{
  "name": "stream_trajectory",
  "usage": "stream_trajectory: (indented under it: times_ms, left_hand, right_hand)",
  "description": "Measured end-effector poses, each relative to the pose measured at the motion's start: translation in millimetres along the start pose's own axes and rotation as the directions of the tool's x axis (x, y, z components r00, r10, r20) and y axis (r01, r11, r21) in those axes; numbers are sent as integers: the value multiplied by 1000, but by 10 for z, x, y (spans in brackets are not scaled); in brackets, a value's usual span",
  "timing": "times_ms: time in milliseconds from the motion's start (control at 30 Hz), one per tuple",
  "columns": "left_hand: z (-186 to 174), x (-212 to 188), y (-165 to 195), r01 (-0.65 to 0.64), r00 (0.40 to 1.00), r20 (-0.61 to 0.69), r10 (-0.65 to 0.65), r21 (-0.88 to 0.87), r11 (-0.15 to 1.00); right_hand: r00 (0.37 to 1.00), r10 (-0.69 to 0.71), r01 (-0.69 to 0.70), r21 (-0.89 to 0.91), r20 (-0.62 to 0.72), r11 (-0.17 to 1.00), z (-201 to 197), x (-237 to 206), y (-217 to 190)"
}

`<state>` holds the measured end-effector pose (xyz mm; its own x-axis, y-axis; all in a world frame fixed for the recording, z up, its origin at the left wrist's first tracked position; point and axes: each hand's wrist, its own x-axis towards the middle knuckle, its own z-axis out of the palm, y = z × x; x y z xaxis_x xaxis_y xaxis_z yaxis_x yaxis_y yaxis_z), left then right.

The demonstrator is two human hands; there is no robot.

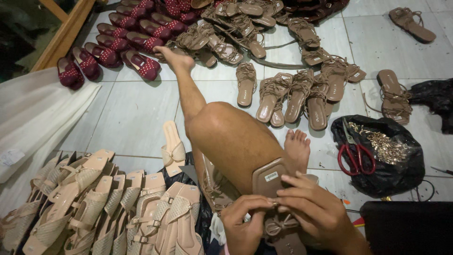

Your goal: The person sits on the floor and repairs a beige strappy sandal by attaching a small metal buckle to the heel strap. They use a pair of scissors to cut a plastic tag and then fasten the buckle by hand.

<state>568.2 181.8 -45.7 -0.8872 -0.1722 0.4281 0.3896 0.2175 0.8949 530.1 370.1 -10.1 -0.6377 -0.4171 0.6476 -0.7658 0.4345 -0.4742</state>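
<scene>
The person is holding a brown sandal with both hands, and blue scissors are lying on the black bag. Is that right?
Not quite. The scissors on the black bag have red handles, not blue, as the head view shows. The rest holds: the left hand and right hand both hold the brown sandal.
</scene>
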Motion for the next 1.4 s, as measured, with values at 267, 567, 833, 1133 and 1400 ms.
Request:
stream_trajectory:
  times_ms: [267,567,833,1133,1400]
  left_hand:
    - [-17,-8,-8,-59,998,4,59,-11,998]
    - [-3,6,57,-183,983,8,183,46,982]
    - [-1,51,89,-105,994,2,105,58,993]
    - [-130,183,217,-24,989,146,23,9,1000]
    - [-222,187,201,2,993,117,-5,27,1000]
  right_hand:
    - [999,-40,39,144,3,989,42,-3,89]
    - [995,-93,86,164,35,983,-12,16,114]
    - [998,-38,35,79,45,996,-16,48,110]
    - [994,-88,81,105,58,991,-113,63,172]
    - [986,-169,168,131,-8,977,-2,148,82]
